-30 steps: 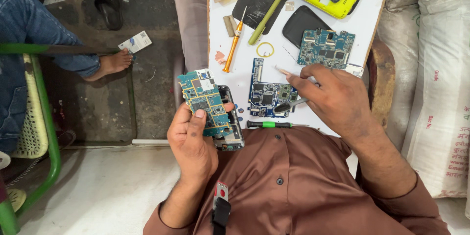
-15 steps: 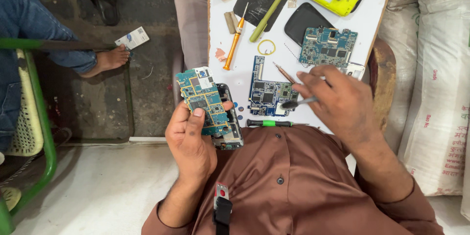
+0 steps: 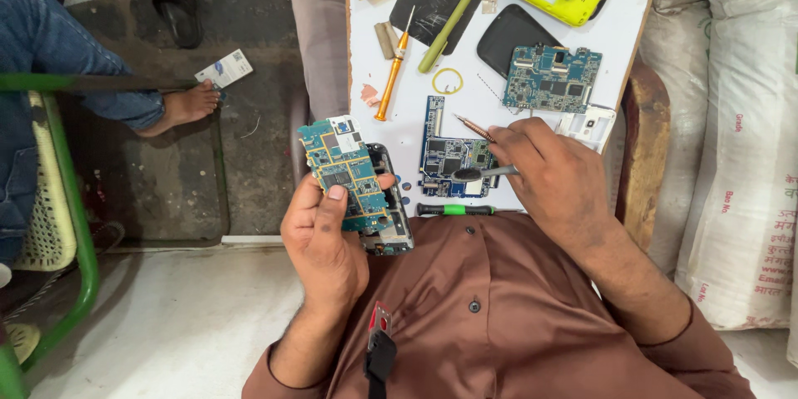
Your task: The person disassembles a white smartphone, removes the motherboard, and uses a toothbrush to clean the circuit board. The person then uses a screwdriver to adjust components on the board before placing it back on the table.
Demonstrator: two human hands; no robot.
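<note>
Brown buttoned shirt (image 3: 499, 316), long sleeves, bare hands.

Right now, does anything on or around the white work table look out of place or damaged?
Nothing looks spilled or broken by accident. The phones lie stripped on purpose: a blue-green circuit board lies bare on the white table, and the left hand holds another teal circuit board. One oddity: a small white card lies on the dark floor.

Probably a phone repair stall: circuit boards (image 3: 552, 77) and screwdrivers (image 3: 393, 66) crowd the white worktable (image 3: 625, 25).
</note>
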